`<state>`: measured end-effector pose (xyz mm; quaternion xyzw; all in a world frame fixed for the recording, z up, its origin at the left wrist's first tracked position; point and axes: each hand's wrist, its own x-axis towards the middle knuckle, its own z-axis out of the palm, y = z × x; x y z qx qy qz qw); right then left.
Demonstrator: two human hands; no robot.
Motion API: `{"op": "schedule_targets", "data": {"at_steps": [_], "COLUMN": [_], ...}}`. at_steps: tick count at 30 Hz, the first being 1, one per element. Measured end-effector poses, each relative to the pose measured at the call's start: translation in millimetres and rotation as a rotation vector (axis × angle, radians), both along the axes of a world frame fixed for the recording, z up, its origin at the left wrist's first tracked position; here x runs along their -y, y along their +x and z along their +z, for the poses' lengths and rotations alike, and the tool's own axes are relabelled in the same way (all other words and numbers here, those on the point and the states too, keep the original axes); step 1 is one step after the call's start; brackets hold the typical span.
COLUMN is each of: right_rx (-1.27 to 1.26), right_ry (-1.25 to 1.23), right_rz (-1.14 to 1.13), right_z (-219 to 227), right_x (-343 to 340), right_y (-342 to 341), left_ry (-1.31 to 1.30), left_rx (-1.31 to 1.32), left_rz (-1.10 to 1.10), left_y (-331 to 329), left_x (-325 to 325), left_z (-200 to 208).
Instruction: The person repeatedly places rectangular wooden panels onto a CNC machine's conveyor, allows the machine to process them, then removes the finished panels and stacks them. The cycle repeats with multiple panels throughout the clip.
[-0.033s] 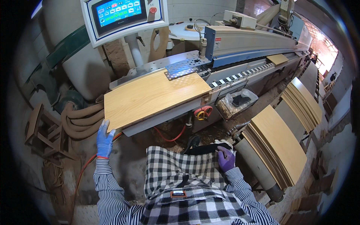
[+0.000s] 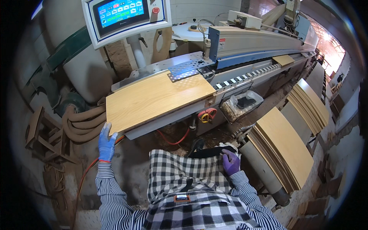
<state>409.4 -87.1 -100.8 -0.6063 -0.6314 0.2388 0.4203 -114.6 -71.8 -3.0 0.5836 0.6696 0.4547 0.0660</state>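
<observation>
A flat wood-grain board (image 2: 157, 97) lies on the infeed end of a long edge-banding machine (image 2: 260, 44). Its far right part reaches under a perforated metal plate (image 2: 184, 69). My left hand (image 2: 106, 145), in a blue glove, is at the board's near left corner, fingertips on the end edge and thumb by the corner. My right hand (image 2: 230, 162), in a purple glove, rests low by the right side of my checked apron (image 2: 188, 172). Its fingers are curled; whether they pinch anything is hidden.
A control panel with a lit screen (image 2: 122, 13) stands at the back left. Stacked boards (image 2: 287, 149) lie on a roller conveyor (image 2: 264, 172) to the right. Thick hoses (image 2: 86, 124) and a wooden stool (image 2: 48, 134) are at left. A plastic-lined bin (image 2: 241, 105) sits beside the machine.
</observation>
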Motion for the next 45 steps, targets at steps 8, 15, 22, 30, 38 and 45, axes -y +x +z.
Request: {"op": "schedule_targets", "data": {"at_steps": [8, 15, 22, 30, 38, 45], "right_rx": [0.032, 0.036, -0.222, 0.429, 0.959, 1.021], "right_ry": [0.004, -0.035, -0.151, 0.386, 0.173, 0.427], "right_rz": [0.021, 0.013, 0.103, -0.164, -0.115, -0.163], "right_z": [2.5, 2.2, -10.7, 63.4, 71.7, 40.0], "right_x": [-0.2, -0.5, -13.8, -49.7, -113.6, -98.2], "right_y": [1.6, 1.4, 35.2, 99.1, 136.5, 149.6], "left_ry": [-0.034, -0.064, -0.032, -0.039, 0.116, 0.163], "left_rx": [-0.039, -0.076, -0.112, -0.339, -0.572, -0.649], "left_rz": [0.029, 0.057, 0.074, 0.108, -0.053, -0.013], "left_y": [7.5, 19.3, 42.7, 110.0, 134.5, 133.8], "left_x": [1.4, -3.6, -30.0, -65.0, -90.5, -91.5], "left_z": [12.0, 17.7, 8.6, 21.6, 13.8, 6.3]}}
